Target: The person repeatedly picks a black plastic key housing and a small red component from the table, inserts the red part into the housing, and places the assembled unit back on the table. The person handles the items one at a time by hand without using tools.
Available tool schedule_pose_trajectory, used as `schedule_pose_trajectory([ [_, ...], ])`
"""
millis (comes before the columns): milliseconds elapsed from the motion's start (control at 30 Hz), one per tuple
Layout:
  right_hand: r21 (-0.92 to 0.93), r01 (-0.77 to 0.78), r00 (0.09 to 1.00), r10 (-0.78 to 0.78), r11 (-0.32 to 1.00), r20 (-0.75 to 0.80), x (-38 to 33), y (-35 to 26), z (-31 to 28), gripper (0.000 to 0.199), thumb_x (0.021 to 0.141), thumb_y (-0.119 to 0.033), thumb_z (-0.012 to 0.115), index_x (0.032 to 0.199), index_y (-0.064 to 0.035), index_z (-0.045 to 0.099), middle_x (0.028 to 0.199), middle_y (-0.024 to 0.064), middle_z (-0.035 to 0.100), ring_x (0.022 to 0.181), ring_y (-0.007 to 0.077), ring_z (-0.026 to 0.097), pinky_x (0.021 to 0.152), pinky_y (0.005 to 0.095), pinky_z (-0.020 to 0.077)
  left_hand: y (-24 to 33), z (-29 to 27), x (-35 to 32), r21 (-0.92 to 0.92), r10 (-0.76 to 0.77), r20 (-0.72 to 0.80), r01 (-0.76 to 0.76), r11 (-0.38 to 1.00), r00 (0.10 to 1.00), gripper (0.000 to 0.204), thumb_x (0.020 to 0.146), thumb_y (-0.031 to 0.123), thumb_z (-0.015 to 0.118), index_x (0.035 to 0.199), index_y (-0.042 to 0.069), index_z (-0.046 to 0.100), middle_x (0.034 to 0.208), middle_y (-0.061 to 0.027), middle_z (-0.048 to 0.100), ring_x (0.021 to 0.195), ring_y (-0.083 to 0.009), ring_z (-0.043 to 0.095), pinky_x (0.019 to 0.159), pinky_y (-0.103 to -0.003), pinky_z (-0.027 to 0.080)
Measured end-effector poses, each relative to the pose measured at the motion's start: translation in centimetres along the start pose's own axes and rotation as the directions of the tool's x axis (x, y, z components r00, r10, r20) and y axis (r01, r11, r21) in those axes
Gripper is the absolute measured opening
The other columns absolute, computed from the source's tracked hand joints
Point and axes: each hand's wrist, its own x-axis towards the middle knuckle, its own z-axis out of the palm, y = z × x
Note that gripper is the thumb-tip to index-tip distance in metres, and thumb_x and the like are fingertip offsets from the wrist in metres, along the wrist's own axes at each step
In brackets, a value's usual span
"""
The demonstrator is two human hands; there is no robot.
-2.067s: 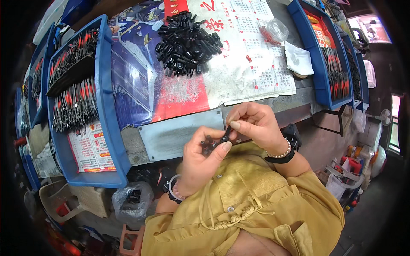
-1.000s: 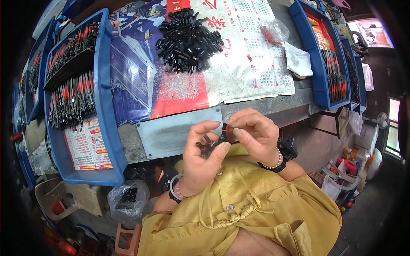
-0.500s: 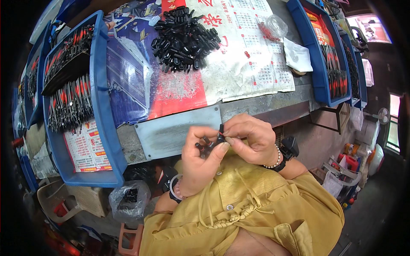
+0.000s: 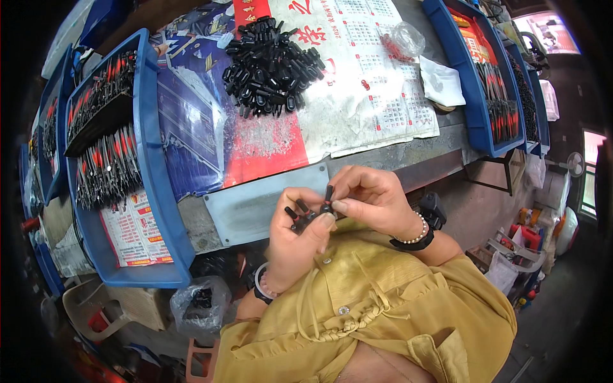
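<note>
My left hand point(image 4: 295, 241) is closed around several small black plastic parts, their narrow stems poking up between thumb and fingers. One of these black parts point(image 4: 327, 196) stands upright at the thumb tip, with a speck of red on its stem. Beside it, my right hand point(image 4: 375, 203) is closed in a pinch, thumb and finger against the part's side. Whatever lies between those fingertips is too small or hidden to make out. Both hands are close together in front of my chest, just off the table's near edge. A heap of similar black parts point(image 4: 271, 70) lies farther back on the table.
A metal plate point(image 4: 255, 207) lies along the table's front edge. At left, a blue tray point(image 4: 148, 147) holds rows of black-and-red pieces; another blue tray point(image 4: 472, 83) stands at right. Small red bits point(image 4: 365, 84), a clear plastic cup point(image 4: 408, 39) and a white packet point(image 4: 442, 82) rest on the calendar sheet.
My right hand's fingers have shifted slightly at the upright black part, showing more of its stem. The left hand has tilted a little and keeps its parts. The view has moved slightly.
</note>
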Motion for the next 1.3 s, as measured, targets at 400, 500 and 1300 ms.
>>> schedule_pose_trajectory([
  [400, -0.232, -0.036, 0.968, -0.024, 0.972, -0.250, 5.4, -2.2, -3.4, 0.011, 0.091, -0.008, 0.058, 0.093, 0.0027, 0.059, 0.084, 0.0053, 0.063, 0.076, 0.0099, 0.059, 0.069, 0.0239, 0.0494, 0.9, -1.8, 1.3, -0.289, -0.152, 0.161, 0.193, 0.937, 0.975, 0.036, 0.096, 0.014, 0.049, 0.128, -0.002, 0.046, 0.088, -0.0126, 0.062, 0.054, -0.0074, 0.049, 0.049, -0.021, 0.040],
  [500, -0.660, -0.084, 0.967, -0.099, 0.747, -0.236, 7.9, -3.3, -5.1, 0.011, 0.089, -0.006, 0.058, 0.092, 0.0047, 0.058, 0.084, 0.0053, 0.064, 0.077, 0.0094, 0.059, 0.069, 0.0253, 0.0487, 1.0, -2.0, 1.5, -0.343, -0.149, 0.169, 0.200, 0.918, 0.974, 0.034, 0.097, 0.013, 0.046, 0.127, -0.001, 0.047, 0.092, -0.0144, 0.062, 0.056, -0.0091, 0.051, 0.049, -0.022, 0.041],
  [1300, -0.780, 0.075, 0.989, -0.146, 0.621, -0.021, 9.3, -4.9, -6.0, 0.020, 0.078, -0.001, 0.059, 0.098, 0.0002, 0.061, 0.085, 0.0121, 0.063, 0.077, 0.0230, 0.063, 0.067, 0.0330, 0.0502, 1.7, -1.7, -0.1, -0.067, -0.102, -0.084, 0.097, 0.993, 0.991, 0.026, 0.092, 0.019, 0.060, 0.110, 0.001, 0.055, 0.074, -0.0052, 0.054, 0.054, -0.0102, 0.048, 0.045, -0.022, 0.037],
])
